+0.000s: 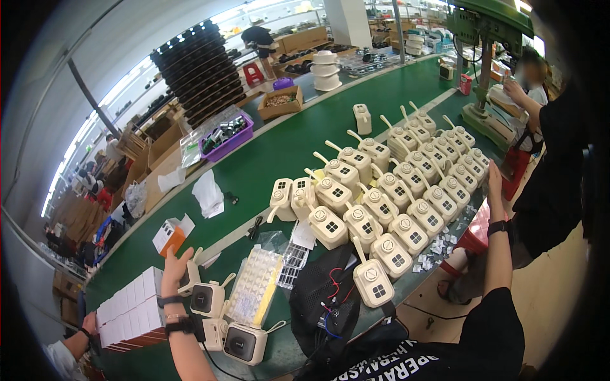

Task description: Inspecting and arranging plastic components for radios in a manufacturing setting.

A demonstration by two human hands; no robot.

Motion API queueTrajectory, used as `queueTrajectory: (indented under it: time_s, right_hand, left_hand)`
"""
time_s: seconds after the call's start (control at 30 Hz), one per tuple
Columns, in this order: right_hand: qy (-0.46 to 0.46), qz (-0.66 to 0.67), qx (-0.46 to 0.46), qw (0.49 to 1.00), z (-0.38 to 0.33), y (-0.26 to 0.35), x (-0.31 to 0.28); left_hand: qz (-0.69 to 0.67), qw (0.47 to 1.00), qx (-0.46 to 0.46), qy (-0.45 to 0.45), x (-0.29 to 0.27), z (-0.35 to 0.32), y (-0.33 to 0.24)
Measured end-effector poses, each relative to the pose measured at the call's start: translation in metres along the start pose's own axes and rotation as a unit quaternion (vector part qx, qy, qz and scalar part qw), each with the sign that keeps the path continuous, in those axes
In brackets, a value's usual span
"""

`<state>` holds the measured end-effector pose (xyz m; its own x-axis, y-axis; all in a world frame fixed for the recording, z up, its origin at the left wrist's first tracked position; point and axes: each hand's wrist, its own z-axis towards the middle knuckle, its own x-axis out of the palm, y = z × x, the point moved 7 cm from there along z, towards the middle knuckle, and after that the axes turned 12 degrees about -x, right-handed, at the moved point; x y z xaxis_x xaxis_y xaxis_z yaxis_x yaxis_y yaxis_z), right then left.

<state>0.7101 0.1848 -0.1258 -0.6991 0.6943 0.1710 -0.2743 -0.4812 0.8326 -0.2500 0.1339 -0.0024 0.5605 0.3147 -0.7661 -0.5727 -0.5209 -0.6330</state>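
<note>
My left hand (176,265) is at the left of the bench with fingers stretched and apart. It is right beside a small cream boxy device (190,279); whether it touches it I cannot tell. Cream devices with dark round-cornered fronts (207,298) stand just nearer. My right hand (495,183) is at the right end of a large block of cream devices (406,233), each with a round dial, four dark squares and a strap loop. Its fingers are stretched out along the outermost devices, and nothing shows in its grasp.
White-and-orange boxes (132,305) stand at lower left, beside another person's hand (89,322). A plastic tray (254,286) and black mesh bag (324,298) lie centrally. White scraps (438,246) line the near edge. A co-worker (553,140) stands right, near a green drill press (488,120).
</note>
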Motion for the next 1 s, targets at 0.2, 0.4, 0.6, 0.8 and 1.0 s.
queueTrajectory:
  time_s: [0.2, 0.4, 0.6, 0.8, 1.0]
  right_hand:
    - [-0.041, -0.137, -0.099, 0.985, -0.022, 0.050, -0.013]
    - [-0.073, -0.164, -0.176, 0.968, -0.075, 0.155, -0.016]
    - [-0.094, -0.086, -0.213, 0.969, -0.112, 0.246, 0.039]
    - [0.169, 0.077, -0.252, 0.950, -0.173, 0.325, 0.150]
    - [0.479, 0.358, -0.021, 0.801, -0.301, 0.379, 0.263]
  left_hand:
    - [0.246, 0.964, -0.094, -0.035, -0.006, 0.073, 0.039]
    - [0.254, 0.955, -0.039, 0.151, 0.018, 0.048, 0.039]
    - [-0.017, 0.975, 0.022, 0.220, 0.017, -0.039, -0.027]
    - [-0.244, 0.932, 0.204, 0.175, 0.019, -0.138, -0.110]
    - [-0.254, 0.850, 0.293, 0.356, 0.061, -0.289, -0.158]
